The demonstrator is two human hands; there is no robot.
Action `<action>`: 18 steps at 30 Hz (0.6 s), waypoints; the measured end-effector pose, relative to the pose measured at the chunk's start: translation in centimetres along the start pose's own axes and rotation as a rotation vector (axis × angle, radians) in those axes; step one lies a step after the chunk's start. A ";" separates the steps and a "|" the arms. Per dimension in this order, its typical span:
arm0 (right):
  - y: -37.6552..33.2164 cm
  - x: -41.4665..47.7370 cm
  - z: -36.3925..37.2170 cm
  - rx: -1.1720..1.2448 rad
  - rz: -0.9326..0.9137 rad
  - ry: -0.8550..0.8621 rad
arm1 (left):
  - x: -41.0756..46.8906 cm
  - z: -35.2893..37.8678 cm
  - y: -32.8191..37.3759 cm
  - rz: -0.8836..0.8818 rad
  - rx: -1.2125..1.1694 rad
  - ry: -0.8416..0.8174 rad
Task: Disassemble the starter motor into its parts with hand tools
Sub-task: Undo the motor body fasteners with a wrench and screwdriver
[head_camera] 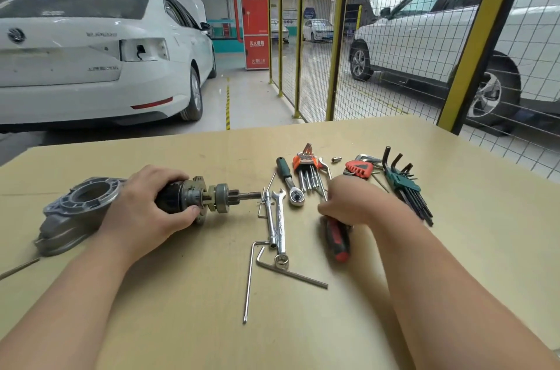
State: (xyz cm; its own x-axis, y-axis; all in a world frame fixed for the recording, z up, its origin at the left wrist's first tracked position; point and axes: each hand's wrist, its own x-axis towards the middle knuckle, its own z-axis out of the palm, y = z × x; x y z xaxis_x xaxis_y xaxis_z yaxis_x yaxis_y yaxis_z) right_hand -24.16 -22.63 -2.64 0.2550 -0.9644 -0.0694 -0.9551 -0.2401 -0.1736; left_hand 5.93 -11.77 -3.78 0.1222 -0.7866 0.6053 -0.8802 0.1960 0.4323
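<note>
Left hand (142, 212): fingers curled round the dark body of the starter motor (206, 196), left of centre on the table (181, 309), with the shaft pointing right.
Housing (78, 206): grey casting at far left, partly behind the left hand.
Right hand (348, 203): blurred, fingers curled over the top of the red-and-black screwdriver (338, 240), right of centre.
Orange holder (304, 162): silver hex keys clipped in a row, upper centre.
Red holder (360, 169): just right of it; contents unclear.
Green holder (403, 181): dark keys fanned out, far right.
Between the hands: ratchet (288, 181), spanner (280, 224), loose bent keys (291, 274).
</note>
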 end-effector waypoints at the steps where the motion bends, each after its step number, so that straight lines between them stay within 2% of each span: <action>1: 0.2 0.4 -0.4 -0.065 -0.025 0.001 | 0.0 0.1 -0.1 0.005 0.000 0.002; 4: 1.3 0.6 -0.8 -0.240 -0.023 0.060 | 0.4 0.4 -0.7 0.025 0.002 0.000; 6: 2.0 0.0 -0.2 -0.324 0.075 0.072 | 0.5 0.7 -0.9 0.043 0.008 0.009; 9: 2.0 -0.8 0.6 -0.306 0.169 0.039 | 0.6 1.2 -1.0 0.042 0.018 0.042; 12: 2.0 -1.5 -0.3 -0.241 0.139 0.215 | 0.7 1.4 -1.1 0.028 0.020 0.046; 14: 2.3 -1.9 -0.6 -0.130 0.015 0.382 | 0.8 1.3 -1.2 0.028 0.023 0.030; 15: 2.2 -2.1 -0.5 -0.014 -0.100 0.400 | 0.9 1.3 -1.2 0.028 0.024 0.015; 18: 0.3 -2.8 0.5 0.360 -0.412 0.192 | 1.1 0.6 -1.8 0.027 -0.003 -0.063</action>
State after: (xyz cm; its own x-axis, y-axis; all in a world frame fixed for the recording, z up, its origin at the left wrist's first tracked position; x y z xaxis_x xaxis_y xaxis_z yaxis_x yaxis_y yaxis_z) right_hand -25.13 -19.91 -2.95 0.5308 -0.8102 0.2488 -0.6626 -0.5797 -0.4743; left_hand 7.34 -13.35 -4.27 0.0691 -0.8161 0.5738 -0.8815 0.2193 0.4181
